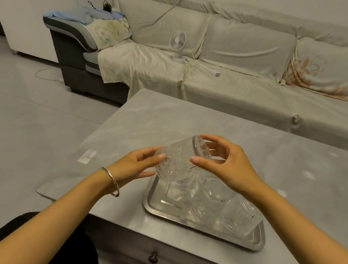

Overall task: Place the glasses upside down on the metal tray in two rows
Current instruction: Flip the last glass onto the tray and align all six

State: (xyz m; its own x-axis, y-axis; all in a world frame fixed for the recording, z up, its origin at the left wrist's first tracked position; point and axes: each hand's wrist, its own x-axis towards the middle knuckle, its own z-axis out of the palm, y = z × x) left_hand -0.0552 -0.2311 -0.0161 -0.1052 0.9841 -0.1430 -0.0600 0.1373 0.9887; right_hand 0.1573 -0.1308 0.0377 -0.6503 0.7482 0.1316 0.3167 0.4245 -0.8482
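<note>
A clear patterned glass (179,157) is tilted on its side in the air above the far left corner of the metal tray (154,207). My left hand (135,166) holds its lower end and my right hand (226,164) grips it near the upper rim. On the tray stand several clear glasses (239,217), upside down as far as I can tell, partly hidden behind my right forearm. The tray's near left part is bare.
The tray rests near the front edge of a grey table (225,128) with a drawer knob (152,257) below. A covered sofa (246,59) with a small white fan (178,45) stands behind. Small white tape marks (87,156) lie on the table.
</note>
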